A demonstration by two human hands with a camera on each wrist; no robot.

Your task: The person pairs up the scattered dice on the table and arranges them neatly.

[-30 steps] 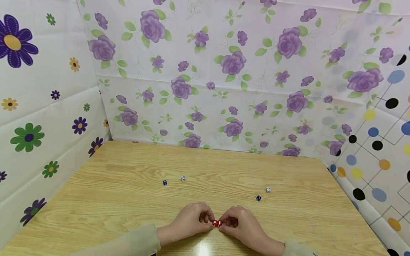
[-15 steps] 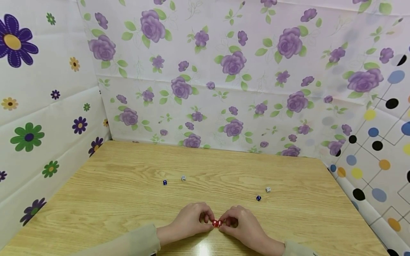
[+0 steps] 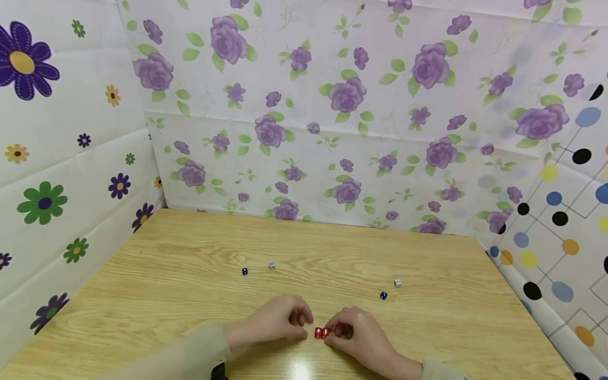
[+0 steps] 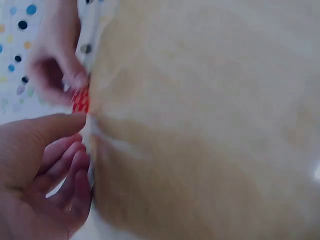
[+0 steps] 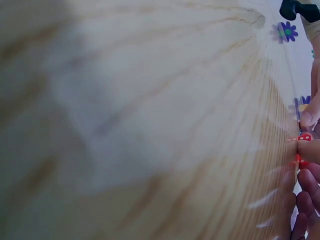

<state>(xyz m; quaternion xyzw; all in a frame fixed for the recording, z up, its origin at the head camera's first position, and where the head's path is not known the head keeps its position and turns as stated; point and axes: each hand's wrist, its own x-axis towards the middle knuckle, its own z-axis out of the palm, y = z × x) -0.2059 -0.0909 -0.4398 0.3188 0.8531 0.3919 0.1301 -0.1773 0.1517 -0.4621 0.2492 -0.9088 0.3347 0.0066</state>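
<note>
Two red dice sit side by side on the wooden table near its front, the left red die touching or almost touching the right red die. My right hand pinches the right one between thumb and fingertips. Just left of the pair is my left hand, thumb and fingers parted with a gap between them and the left die. In the left wrist view the dice blur into one red patch at the right hand's fingertips. Fingers partly cover the red dice in the right wrist view.
Farther back on the left lie a blue die and a white die. Another blue die and white die lie on the right. Patterned cloth walls the table's back and sides.
My left hand has let go of the left red die and drawn back a little to the left. The right hand keeps its pinch, and both red dice stay where they were.
</note>
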